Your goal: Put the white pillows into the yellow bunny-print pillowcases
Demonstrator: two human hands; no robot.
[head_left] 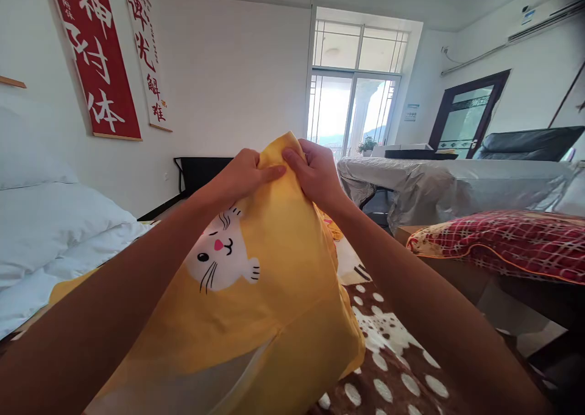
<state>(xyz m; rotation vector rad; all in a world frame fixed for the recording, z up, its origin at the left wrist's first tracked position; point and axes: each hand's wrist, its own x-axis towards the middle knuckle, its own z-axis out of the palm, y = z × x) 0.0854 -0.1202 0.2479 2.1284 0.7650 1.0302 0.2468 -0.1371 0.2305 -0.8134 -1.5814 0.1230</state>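
Observation:
A yellow pillowcase [269,293] with a white cartoon animal face printed on it is lifted in front of me. My left hand [242,174] pinches its top corner, thumb pressed on the cloth. My right hand [313,171] grips the same corner just to the right, fingers curled into the fabric. Both hands touch each other at the corner. The rest of the cloth hangs down over my forearms and onto the bed.
A brown blanket with white spots [393,354] lies below. White bedding [50,232] is on the left, a red plaid pillow [503,241] on the right. Behind it stands a plastic-covered table [448,180]. Red banners [95,55] hang on the left wall.

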